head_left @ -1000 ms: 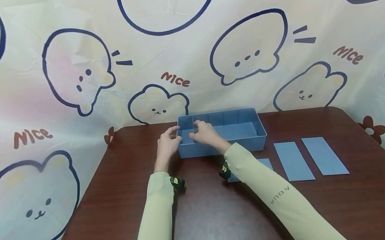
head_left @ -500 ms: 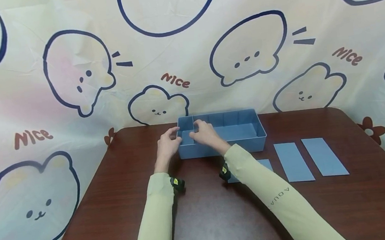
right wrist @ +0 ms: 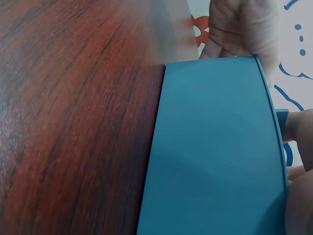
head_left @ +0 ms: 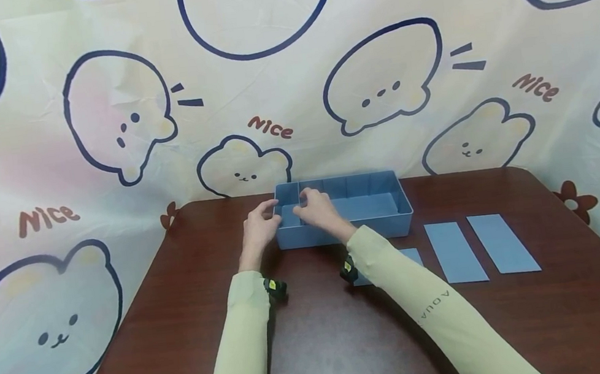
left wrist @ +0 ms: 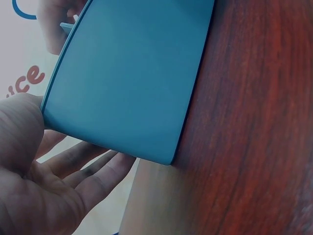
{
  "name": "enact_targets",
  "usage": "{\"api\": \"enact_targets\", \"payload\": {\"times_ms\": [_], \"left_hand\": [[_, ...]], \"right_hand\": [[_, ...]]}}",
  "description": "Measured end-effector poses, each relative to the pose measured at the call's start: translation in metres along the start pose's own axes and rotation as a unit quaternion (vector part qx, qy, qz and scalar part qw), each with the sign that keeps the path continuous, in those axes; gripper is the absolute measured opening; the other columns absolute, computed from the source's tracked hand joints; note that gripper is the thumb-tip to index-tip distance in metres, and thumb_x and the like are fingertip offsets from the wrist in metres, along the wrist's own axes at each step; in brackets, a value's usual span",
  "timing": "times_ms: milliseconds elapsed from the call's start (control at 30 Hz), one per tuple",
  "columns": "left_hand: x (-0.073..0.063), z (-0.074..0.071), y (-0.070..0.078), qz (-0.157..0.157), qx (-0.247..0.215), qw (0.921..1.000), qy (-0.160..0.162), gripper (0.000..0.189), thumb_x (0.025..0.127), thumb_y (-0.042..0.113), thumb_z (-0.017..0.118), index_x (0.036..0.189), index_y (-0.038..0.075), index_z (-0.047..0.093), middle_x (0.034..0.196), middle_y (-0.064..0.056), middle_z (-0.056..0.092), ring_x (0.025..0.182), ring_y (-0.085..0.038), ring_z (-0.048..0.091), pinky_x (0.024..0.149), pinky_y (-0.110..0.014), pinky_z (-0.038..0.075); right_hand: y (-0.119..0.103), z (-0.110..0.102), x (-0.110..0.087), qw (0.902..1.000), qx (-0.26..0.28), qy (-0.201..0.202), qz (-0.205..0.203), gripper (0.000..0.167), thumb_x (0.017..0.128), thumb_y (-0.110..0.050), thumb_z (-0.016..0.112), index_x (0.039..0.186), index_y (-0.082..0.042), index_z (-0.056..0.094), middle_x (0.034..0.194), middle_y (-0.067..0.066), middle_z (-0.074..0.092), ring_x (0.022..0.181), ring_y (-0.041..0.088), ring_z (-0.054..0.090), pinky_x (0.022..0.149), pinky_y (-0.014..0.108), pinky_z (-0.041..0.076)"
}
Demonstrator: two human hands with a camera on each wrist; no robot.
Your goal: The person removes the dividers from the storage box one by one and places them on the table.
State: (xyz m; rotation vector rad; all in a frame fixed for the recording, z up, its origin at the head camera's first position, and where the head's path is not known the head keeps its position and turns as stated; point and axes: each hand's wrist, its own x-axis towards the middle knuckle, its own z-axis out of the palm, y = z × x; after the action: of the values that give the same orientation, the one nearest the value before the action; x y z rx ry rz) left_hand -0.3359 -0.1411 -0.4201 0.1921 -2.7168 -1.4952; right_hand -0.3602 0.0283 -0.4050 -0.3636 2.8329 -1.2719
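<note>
A long blue open-topped box stands at the back of the table. My left hand holds its left end, with the thumb at the rim and the fingers along the outside of the end wall in the left wrist view. Across the box, towards its left end, a thin blue divider stands upright, its edge poking a little above the front rim. My right hand reaches over the front wall and pinches this divider between thumb and fingers. The divider's lower part is hidden.
Two flat blue panels lie on the brown table to the right of the box. Another blue panel is partly covered by my right forearm. A cartoon-printed curtain hangs right behind the table.
Both hands keep their places on the box and divider. Only the head view has shifted very slightly.
</note>
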Motion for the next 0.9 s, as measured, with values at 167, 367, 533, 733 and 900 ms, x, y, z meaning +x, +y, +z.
{"api": "enact_targets", "payload": {"times_ms": [167,367,533,733,900], "left_hand": [[-0.001,-0.001,-0.001,0.001,-0.001,1.0,0.0,0.044,0.095,0.023,0.055,0.139,0.03,0.053,0.138,-0.014,0.058,0.12,-0.034,0.059,0.091,-0.047,0.053],[0.0,0.0,-0.002,0.004,-0.003,1.0,0.0,0.044,0.096,0.022,0.055,0.139,0.029,0.053,0.137,-0.014,0.058,0.118,-0.035,0.06,0.091,-0.047,0.053],[-0.001,0.0,-0.001,0.006,-0.005,1.0,0.001,0.044,0.095,0.022,0.055,0.139,0.029,0.053,0.137,-0.015,0.059,0.118,-0.035,0.06,0.091,-0.047,0.054],[-0.001,0.0,-0.002,0.004,-0.001,1.0,0.009,0.044,0.095,0.022,0.055,0.139,0.029,0.054,0.137,-0.014,0.059,0.12,-0.035,0.06,0.093,-0.048,0.053],[0.001,0.001,-0.001,0.006,-0.001,1.0,0.004,0.044,0.096,0.022,0.055,0.139,0.029,0.053,0.138,-0.015,0.058,0.122,-0.036,0.059,0.094,-0.05,0.052]], "right_hand": [[-0.004,0.001,-0.001,0.9999,0.001,-0.008,-0.01,0.052,0.093,-0.024,0.055,0.138,0.001,0.049,0.071,0.007,0.069,0.058,0.019,0.065,0.063,0.033,0.05],[-0.006,0.0,-0.002,1.0,0.003,-0.002,-0.006,0.051,0.093,-0.023,0.055,0.138,0.001,0.05,0.065,0.004,0.066,0.055,0.021,0.064,0.053,0.03,0.046],[-0.008,0.0,-0.002,1.0,0.0,0.003,0.0,0.047,0.093,-0.022,0.056,0.134,0.001,0.054,0.064,0.006,0.066,0.056,0.023,0.065,0.051,0.029,0.047],[-0.012,0.0,0.0,0.9999,-0.015,0.006,-0.002,0.044,0.092,-0.023,0.056,0.131,-0.001,0.056,0.062,0.005,0.065,0.052,0.019,0.061,0.055,0.03,0.047],[-0.013,0.0,0.001,0.9994,-0.029,0.014,0.007,0.044,0.093,-0.024,0.056,0.131,-0.003,0.056,0.06,0.004,0.064,0.051,0.018,0.061,0.055,0.03,0.047]]}}
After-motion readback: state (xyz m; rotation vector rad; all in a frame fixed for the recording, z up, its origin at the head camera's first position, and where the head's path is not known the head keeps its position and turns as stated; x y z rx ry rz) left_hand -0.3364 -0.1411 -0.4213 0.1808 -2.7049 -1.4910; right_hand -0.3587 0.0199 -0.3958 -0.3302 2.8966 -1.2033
